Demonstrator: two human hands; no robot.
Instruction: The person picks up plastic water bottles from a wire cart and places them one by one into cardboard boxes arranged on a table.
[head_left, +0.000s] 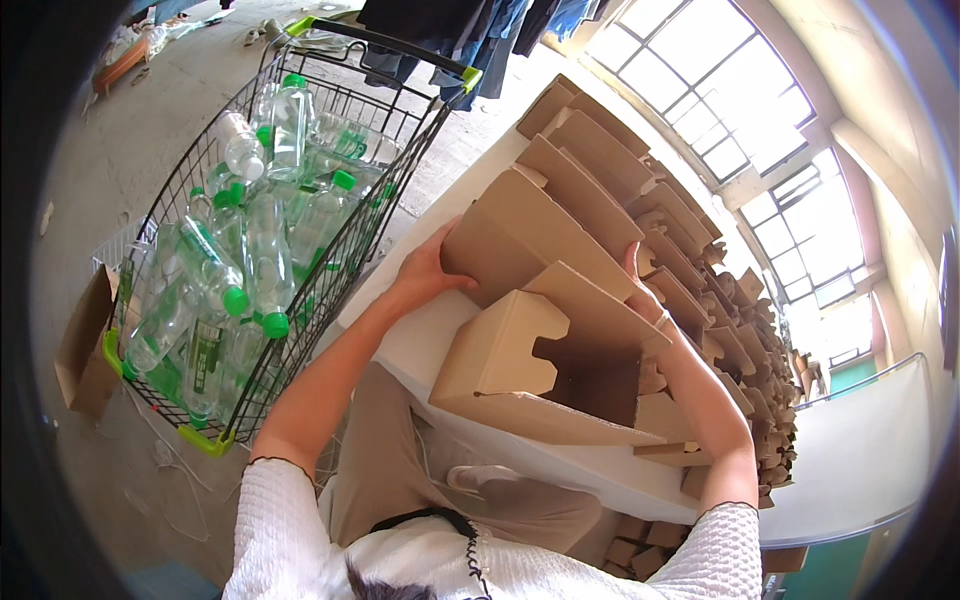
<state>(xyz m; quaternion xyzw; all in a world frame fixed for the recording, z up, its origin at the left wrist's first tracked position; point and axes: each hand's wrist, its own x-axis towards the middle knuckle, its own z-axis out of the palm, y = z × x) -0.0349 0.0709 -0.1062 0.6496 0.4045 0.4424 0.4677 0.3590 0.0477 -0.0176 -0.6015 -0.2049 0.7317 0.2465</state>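
Observation:
A brown cardboard box [535, 232] with a raised flat panel stands between my two hands. My left hand [432, 272] grips its left edge, thumb on the near face and fingers behind. At the right side my right hand [645, 285] holds the same box, its fingers pointing up and its palm partly hidden by a flap. Closer to me sits another cardboard box [490, 350], open at the top, with flaps standing up and a notched inner edge; its inside is dark. My right forearm passes along its right side.
Rows of open cardboard boxes [715, 310] crowd the white table [385, 345] to the right. On my left stands a black wire cart [385, 225] full of clear plastic bottles [265, 245] with green caps. Clothes [480, 40] hang beyond it. Small boxes [640, 545] lie below at right.

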